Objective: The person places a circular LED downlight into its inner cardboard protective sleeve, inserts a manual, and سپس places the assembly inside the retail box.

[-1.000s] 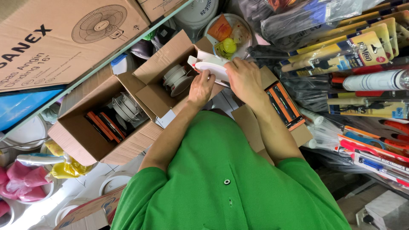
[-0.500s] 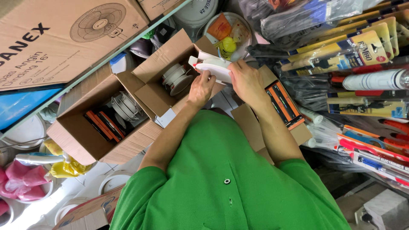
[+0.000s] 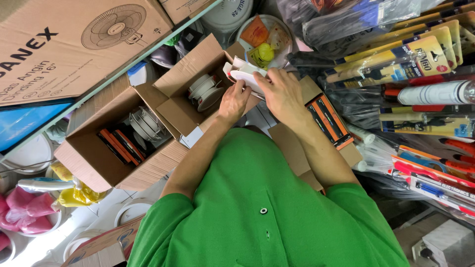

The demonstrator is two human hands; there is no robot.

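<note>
Both my hands hold a small white carton [image 3: 243,75] with red edges, over an open brown cardboard box [image 3: 184,111]. My left hand [image 3: 234,101] pinches the carton's near side. My right hand [image 3: 282,94] covers its right side from above. Inside that box lie several round white lamp fittings [image 3: 207,92]. A second open cardboard box [image 3: 94,163] to the left holds orange-and-black packets [image 3: 121,146] and more round fittings [image 3: 143,123]. My green shirt fills the lower middle of the view.
A large fan carton [image 3: 74,44] lies at the top left. Bagged tools and tubes [image 3: 420,94] pile up on the right. Orange-and-black packets [image 3: 329,121] sit in a box by my right forearm. White bowls and pink bags [image 3: 22,207] lie at the lower left.
The white carton has been turned and drawn in a little between my hands; my right hand now covers more of it. The boxes have not moved.
</note>
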